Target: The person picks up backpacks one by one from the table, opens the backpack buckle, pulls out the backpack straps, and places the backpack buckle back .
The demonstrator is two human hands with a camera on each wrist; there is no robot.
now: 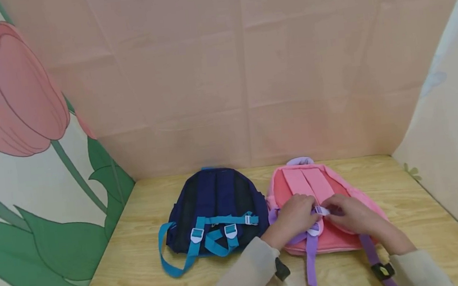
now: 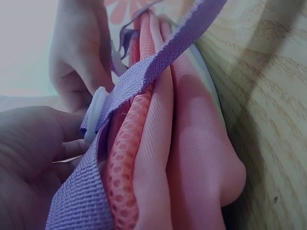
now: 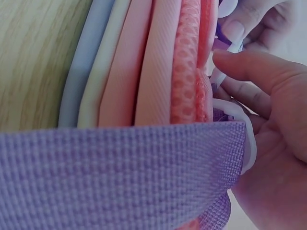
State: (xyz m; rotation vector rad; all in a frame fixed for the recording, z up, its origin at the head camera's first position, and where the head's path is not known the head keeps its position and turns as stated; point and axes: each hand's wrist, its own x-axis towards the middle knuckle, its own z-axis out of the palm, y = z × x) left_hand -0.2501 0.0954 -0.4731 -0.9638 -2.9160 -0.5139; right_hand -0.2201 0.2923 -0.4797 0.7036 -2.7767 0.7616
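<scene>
Since both hands are pinching at the white chest-strap buckle (image 1: 321, 211), left hand (image 1: 294, 214) on one side and right hand (image 1: 350, 214) on the other, I'd guess the step is working that clip. Can't tell if it's joining or adjusting. Next move probably calls for lining the ends up. Under them, the pink backpack (image 1: 340, 242) lies shoulder straps (image 1: 320, 184) up, right side of the wooden table (image 1: 128, 265), carry loop (image 1: 301, 160) pointing far, long axis near-to-far. Navy backpack (image 1: 207, 196) sits just left.

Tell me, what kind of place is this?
Probably a decorated indoor corner, maybe for play or filming: a wood-grained table, a creased pinkish backdrop behind it, and a side panel with a tulip.
</scene>
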